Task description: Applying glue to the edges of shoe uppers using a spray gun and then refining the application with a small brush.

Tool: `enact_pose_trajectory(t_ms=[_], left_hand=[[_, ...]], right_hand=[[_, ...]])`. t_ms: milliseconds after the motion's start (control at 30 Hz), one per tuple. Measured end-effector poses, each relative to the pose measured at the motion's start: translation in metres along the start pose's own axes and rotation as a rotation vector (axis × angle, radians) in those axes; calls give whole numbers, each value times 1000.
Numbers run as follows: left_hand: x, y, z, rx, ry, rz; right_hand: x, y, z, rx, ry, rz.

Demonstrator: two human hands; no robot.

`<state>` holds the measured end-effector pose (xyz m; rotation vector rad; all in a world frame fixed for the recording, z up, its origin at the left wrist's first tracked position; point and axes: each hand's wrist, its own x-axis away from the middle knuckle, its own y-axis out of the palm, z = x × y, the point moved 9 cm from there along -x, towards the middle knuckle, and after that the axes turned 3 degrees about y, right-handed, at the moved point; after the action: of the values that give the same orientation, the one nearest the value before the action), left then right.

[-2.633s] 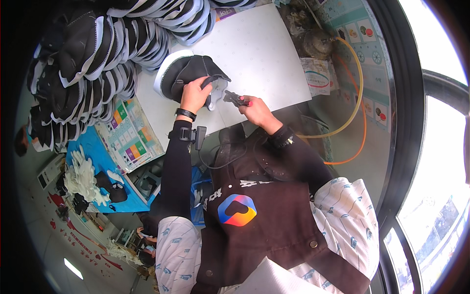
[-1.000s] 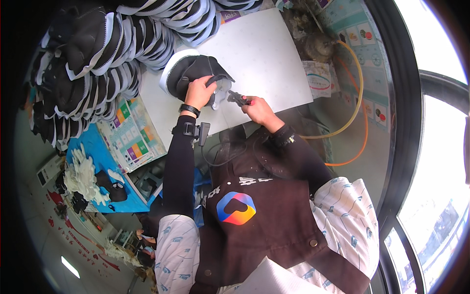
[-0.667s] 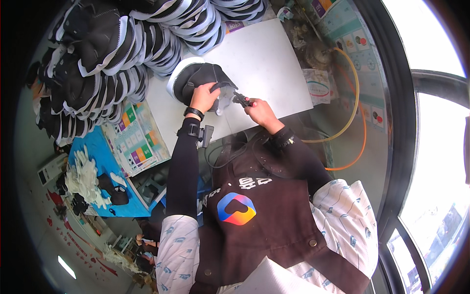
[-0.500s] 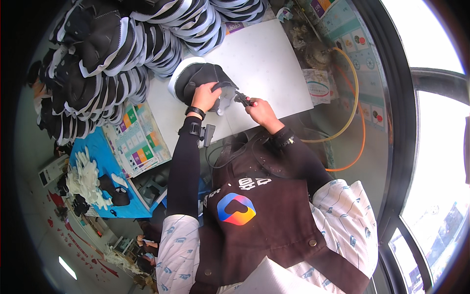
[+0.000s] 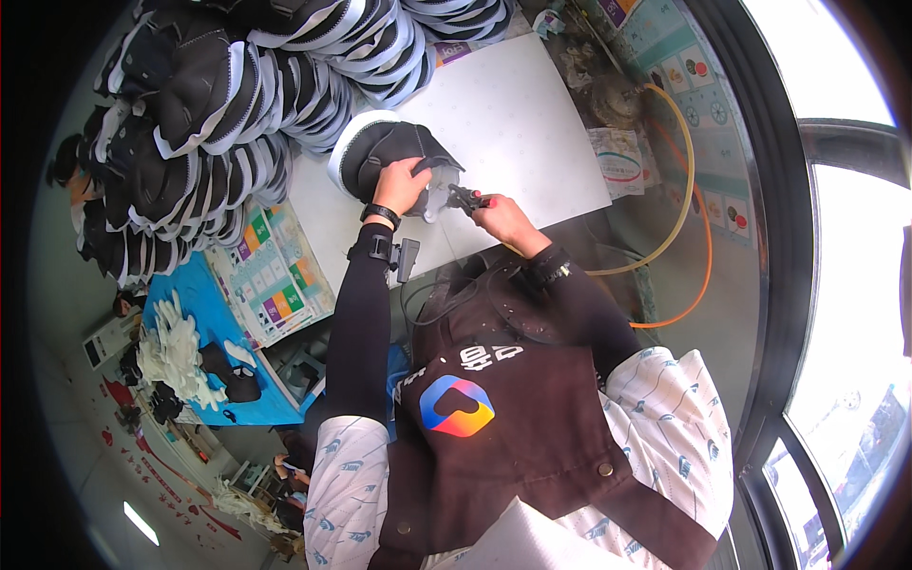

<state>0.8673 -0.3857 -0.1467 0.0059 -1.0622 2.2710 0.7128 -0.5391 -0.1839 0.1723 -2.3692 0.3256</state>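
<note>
A black shoe upper (image 5: pixel 385 144) with a pale, stitched rim lies on its side on the white work board (image 5: pixel 518 119). Its opening faces right, where a thin grey lining (image 5: pixel 436 195) shows. My left hand (image 5: pixel 398 187) is closed on the edge of that opening, thumb on top. In my right hand (image 5: pixel 505 221) is a small dark hand tool (image 5: pixel 465 199), which looks like snips, though its exact kind is unclear. The tool's tip is close beside the grey lining; whether they touch I cannot tell.
Several stacks of similar shoe uppers (image 5: pixel 195 90) crowd the far left. Printed sheets (image 5: pixel 271 275) lie left of the board, beside a blue surface with white gloves (image 5: pixel 180 351). Yellow (image 5: pixel 686 180) and orange hoses (image 5: pixel 709 252) curve at right, near a window frame (image 5: pixel 779 190).
My right hand and the dark tool have shifted slightly left, closer to the lining. My left hand keeps its grip on the shoe upper, which has hardly moved.
</note>
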Motion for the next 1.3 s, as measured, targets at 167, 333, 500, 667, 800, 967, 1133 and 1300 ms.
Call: enact_pose_trajectory(t_ms=[167, 333, 500, 667, 800, 967, 1133, 1300], left_hand=[[1, 0, 1, 11, -38, -4], [9, -3, -2, 51, -59, 13], [15, -3, -4, 90, -41, 46], [19, 0, -8, 114, -73, 18], [34, -7, -7, 123, -37, 74], [54, -10, -10, 148, -122, 34], [12, -11, 2, -58, -11, 119], [-69, -4, 20, -173, -89, -6]], right_hand=[[0, -10, -1, 34, -36, 132], [2, -13, -1, 35, -31, 131], [4, 0, -1, -83, -5, -11], [-5, 7, 7, -38, -28, 10], [-7, -1, 11, 48, -36, 134], [0, 8, 12, -28, -35, -56], [10, -14, 10, -141, -84, 52], [33, -54, -20, 116, -133, 293]])
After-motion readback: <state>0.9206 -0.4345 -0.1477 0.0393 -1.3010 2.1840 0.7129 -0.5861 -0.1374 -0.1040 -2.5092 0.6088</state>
